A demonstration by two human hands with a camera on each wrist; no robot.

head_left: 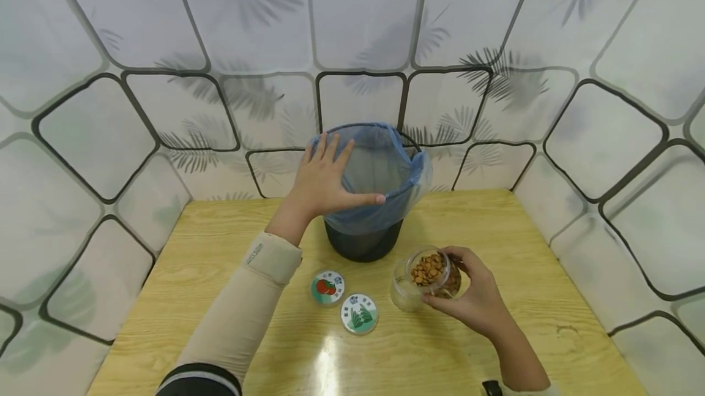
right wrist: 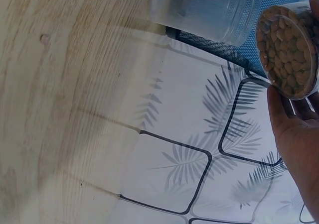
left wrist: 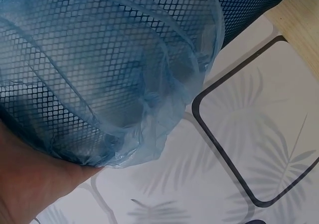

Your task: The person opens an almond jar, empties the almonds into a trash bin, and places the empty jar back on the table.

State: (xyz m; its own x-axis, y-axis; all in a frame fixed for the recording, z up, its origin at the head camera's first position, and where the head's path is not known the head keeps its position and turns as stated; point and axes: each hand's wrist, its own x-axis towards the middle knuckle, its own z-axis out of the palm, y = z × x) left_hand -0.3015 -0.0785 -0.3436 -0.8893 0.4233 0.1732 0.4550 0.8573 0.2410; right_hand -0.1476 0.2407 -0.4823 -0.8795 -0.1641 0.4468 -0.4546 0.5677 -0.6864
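Note:
My right hand (head_left: 473, 292) grips a clear plastic jar (head_left: 448, 280) from its right side. Small brown pieces (head_left: 428, 268) like nuts or kibble lie inside it, and the jar is tilted with its mouth to the left. Just left of and partly behind it stands a second clear jar (head_left: 404, 292), with no contents that I can make out. In the right wrist view the held jar's base (right wrist: 286, 57) faces the camera. My left hand (head_left: 325, 186), fingers straight and spread, rests at the near-left rim of a dark mesh bin (head_left: 363, 246) lined with a blue plastic bag (head_left: 366, 221).
Two round lids lie on the wooden table (head_left: 220, 261) before the bin: one with a red picture (head_left: 327, 287), one with a green picture (head_left: 359, 314). Patterned wall covering (head_left: 363, 35) closes off the back and both sides.

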